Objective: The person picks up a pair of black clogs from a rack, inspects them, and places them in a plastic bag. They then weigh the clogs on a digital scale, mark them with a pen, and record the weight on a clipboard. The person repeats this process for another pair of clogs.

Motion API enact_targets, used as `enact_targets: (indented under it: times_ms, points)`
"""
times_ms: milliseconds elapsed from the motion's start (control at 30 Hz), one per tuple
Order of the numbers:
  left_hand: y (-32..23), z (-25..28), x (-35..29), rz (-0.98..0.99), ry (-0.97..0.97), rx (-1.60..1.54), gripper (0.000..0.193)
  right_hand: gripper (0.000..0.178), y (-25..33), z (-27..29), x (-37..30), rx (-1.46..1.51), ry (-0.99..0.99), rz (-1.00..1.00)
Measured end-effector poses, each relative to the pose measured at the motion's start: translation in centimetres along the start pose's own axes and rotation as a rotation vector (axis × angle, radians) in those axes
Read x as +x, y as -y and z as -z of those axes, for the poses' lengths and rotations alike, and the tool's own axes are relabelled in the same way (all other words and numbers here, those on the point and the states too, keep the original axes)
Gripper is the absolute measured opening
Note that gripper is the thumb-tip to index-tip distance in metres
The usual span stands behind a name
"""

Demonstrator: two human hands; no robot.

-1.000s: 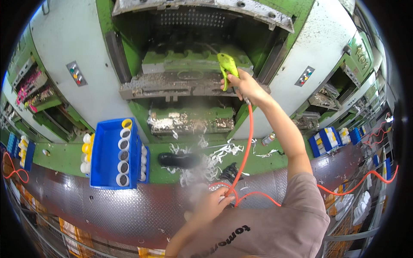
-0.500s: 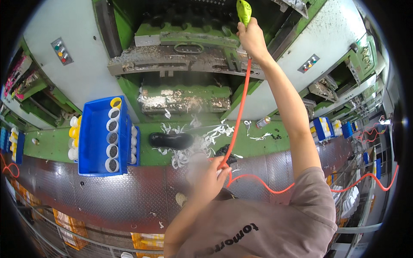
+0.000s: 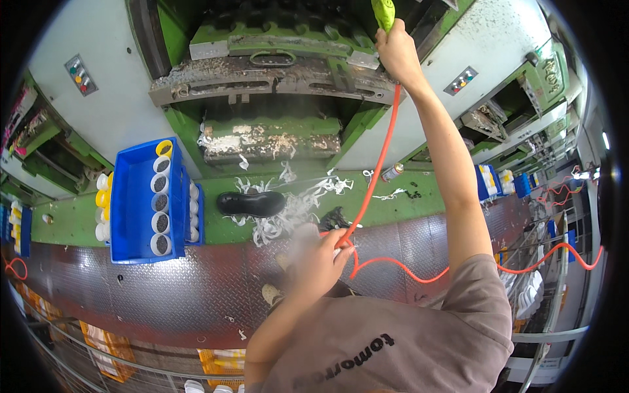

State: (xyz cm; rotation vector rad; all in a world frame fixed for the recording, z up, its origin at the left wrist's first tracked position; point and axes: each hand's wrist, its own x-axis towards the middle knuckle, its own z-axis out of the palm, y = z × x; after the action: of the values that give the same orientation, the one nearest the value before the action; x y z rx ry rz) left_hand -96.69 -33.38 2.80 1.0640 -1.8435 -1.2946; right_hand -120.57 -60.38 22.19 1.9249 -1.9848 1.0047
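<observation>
My right hand [image 3: 398,56] is raised at the top, closed around a lime-green air gun [image 3: 384,14] before the opening of the machine. An orange hose [image 3: 384,154] hangs from the air gun down to my left hand [image 3: 324,262]. The left fingers are closed around the hose near my body, though a hazy smear blurs part of that hand. Beyond it, a black shoe-shaped piece [image 3: 251,204] lies on a green ledge [image 3: 419,206] among curly white strips [image 3: 303,202].
A press-like machine [image 3: 262,82] with green and worn metal plates stands ahead. At left is a blue bin [image 3: 139,216] with white and yellow cups of dark pellets. A spray can [image 3: 392,172] lies on the ledge, a railing [image 3: 151,374] runs behind, and the hose trails right across the metal-plate floor.
The view has shifted slightly, so the machine and bin sit further left. The air gun is now higher in the picture, partly cut off by its top edge. Both hands keep their hold.
</observation>
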Motion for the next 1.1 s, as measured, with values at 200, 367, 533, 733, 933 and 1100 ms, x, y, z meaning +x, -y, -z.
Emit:
enact_targets:
  times_ms: [200, 367, 533, 733, 933, 1100]
  points:
    - [-0.3, -1.1, -0.6, 0.108, 0.102, -0.07, 0.032, 0.034, -0.8, 0.6, -1.1, -0.003, 0.11, -0.033]
    - [-1.0, -1.0, 0.2, 0.026, 0.015, -0.134, 0.031, 0.027, -0.3, 0.3, 2.0, -0.017, -0.006, 0.11]
    - [-0.2, -0.8, -0.1, 0.063, 0.015, -0.046, 0.03, 0.034, -2.5, -0.3, 1.1, -0.189, 0.11, -0.043]
    - [1.5, -2.7, -0.5, 0.062, 0.135, 0.008, 0.028, 0.03, -2.6, 2.2, -3.2, -0.065, 0.197, 0.008]
    - [0.3, -2.6, -0.4, 0.044, 0.113, -0.026, 0.023, 0.029, -0.8, 4.5, -3.2, -0.1, 0.155, 0.086]
    - [0.2, -1.8, -0.8, 0.055, 0.167, -0.031, 0.023, 0.027, -1.9, 5.3, -5.0, -0.244, 0.428, -0.189]
